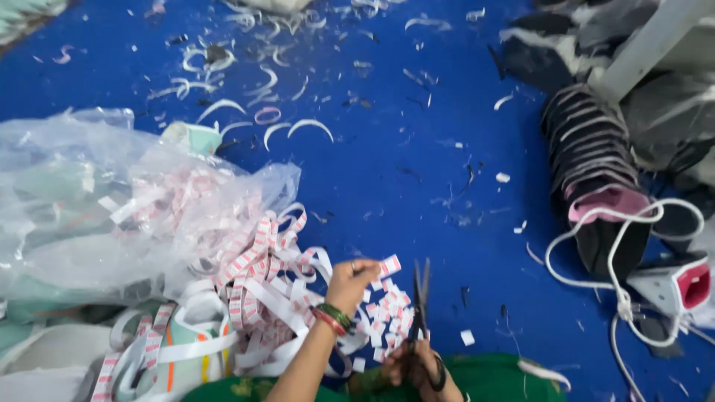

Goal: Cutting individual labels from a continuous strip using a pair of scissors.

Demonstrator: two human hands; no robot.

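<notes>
My left hand [350,281] is raised over the blue floor and pinches the end of a white label ribbon with red print [389,266]. My right hand [417,365] grips black scissors [421,298], whose blades point away from me just right of the ribbon end. Below the blades lies a small heap of cut labels [387,313]. A tangle of uncut ribbon [257,286] spreads to the left of my left wrist, which wears green and red bangles.
A big clear plastic bag [97,201] with more ribbon fills the left side. A stack of dark curved pieces [592,164], a white cord [618,246] and a white and pink device [681,286] lie at the right. White scraps litter the blue floor [417,149].
</notes>
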